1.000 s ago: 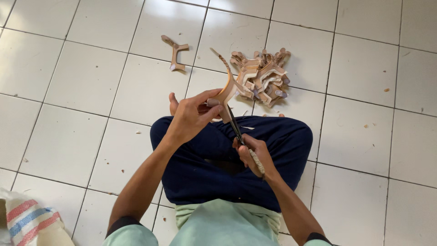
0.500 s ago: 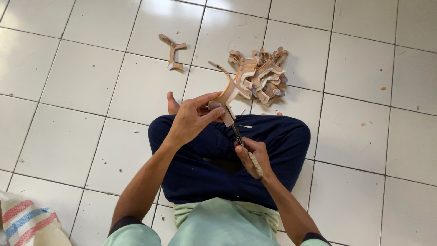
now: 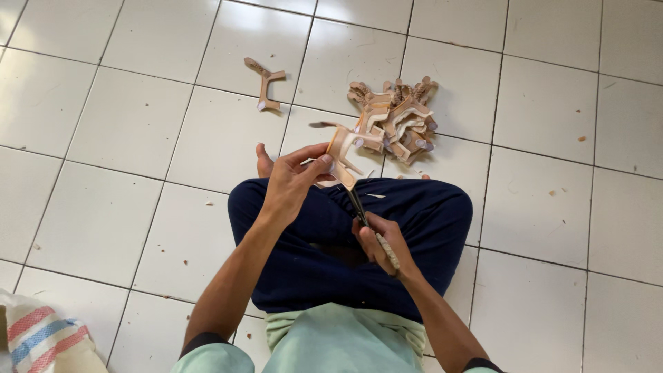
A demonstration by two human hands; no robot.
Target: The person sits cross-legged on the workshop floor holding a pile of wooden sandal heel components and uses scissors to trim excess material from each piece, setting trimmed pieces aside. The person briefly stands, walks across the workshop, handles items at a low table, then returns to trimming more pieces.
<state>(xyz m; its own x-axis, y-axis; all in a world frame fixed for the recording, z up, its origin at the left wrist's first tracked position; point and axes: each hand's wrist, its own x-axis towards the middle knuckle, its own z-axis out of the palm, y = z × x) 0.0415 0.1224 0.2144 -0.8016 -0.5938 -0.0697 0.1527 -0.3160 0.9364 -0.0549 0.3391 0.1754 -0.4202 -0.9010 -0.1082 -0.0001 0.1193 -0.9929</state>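
Note:
I sit cross-legged on a white tiled floor in dark blue trousers. My left hand (image 3: 293,181) grips a forked light wooden piece (image 3: 343,148) above my knees. My right hand (image 3: 382,242) is closed around the handle of a thin dark-bladed knife (image 3: 360,206), whose tip meets the lower end of the wooden piece. Just beyond the piece lies a pile of similar forked wooden pieces (image 3: 397,119).
A single forked wooden piece (image 3: 264,83) lies alone on the tiles at upper left. A striped sack (image 3: 41,342) shows at the lower left corner. Small wood chips are scattered on the floor around my legs.
My left hand has lowered and turned the wooden piece, so its long curved end now points left instead of up. My right hand stays on the knife.

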